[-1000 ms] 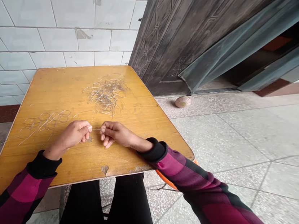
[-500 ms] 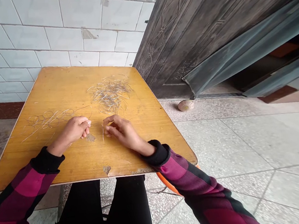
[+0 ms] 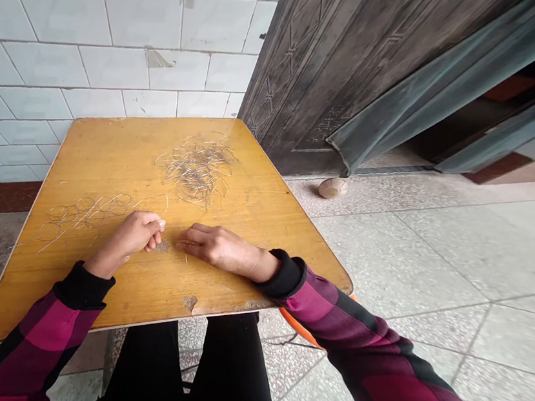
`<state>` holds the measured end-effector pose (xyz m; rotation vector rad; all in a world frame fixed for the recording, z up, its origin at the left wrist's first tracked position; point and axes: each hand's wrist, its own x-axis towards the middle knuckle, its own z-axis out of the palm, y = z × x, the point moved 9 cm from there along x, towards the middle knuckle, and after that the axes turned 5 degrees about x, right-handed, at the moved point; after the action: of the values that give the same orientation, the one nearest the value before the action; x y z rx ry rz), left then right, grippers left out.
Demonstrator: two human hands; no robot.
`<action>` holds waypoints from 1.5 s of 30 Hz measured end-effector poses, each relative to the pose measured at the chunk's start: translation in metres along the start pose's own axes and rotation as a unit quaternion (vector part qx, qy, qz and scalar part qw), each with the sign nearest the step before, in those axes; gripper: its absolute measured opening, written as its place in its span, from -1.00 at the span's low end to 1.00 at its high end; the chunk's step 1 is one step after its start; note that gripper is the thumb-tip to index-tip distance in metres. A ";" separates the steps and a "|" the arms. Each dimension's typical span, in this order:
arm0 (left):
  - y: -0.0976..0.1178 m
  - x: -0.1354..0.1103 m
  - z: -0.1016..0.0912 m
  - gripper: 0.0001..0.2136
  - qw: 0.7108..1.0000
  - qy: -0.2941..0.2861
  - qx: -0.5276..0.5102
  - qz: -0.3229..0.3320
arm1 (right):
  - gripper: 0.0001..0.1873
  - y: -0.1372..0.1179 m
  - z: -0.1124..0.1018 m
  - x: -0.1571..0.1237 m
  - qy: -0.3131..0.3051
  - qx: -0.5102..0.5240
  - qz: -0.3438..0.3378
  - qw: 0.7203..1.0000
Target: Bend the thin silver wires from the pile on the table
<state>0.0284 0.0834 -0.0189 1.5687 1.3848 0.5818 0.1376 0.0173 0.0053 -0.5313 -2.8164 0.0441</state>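
My left hand (image 3: pixel 138 234) is closed in a pinch above the table, its thumb pressed to the fingers. A thin wire (image 3: pixel 167 203) curves up from its fingertips. To its right, my right hand (image 3: pixel 212 245) is turned palm down, with bent fingers pressed together low over the wood. The end of a short wire (image 3: pixel 185 258) sticks out beneath these fingers; the rest of it is covered. Beyond the right hand lies a tangled pile of short wires (image 3: pixel 198 170). Looser looped wires (image 3: pixel 86 213) are spread left of and behind my left hand.
The yellow wooden table (image 3: pixel 109 148) has worn chips near its front edge. A white tiled wall (image 3: pixel 99 65) stands behind it, and a dark carved door (image 3: pixel 310 71) on the right. A roundish stone-like object (image 3: pixel 333 188) rests on the floor near the door.
My right hand has rolled palm down and shifted slightly left, its fingers closing over the short wire. My left hand has barely moved, while the wire arc at its fingertips has shifted a little right.
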 end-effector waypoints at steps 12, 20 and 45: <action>-0.001 0.000 0.017 -0.69 0.998 -0.053 0.005 0.012 | -0.75 0.006 0.007 0.000 -0.009 0.136 0.026 0.990; -0.001 0.002 0.024 -0.70 0.997 -0.070 0.016 0.033 | -0.69 0.010 0.012 0.000 0.018 0.098 0.084 0.992; 0.002 0.002 0.037 -0.71 0.973 -0.138 0.177 0.056 | -0.66 -0.013 0.006 0.003 0.036 0.192 0.067 0.978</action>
<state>0.0608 0.0736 -0.0348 1.9402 1.2389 0.1734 0.1289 0.0062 0.0010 -0.6119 -2.5997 0.5698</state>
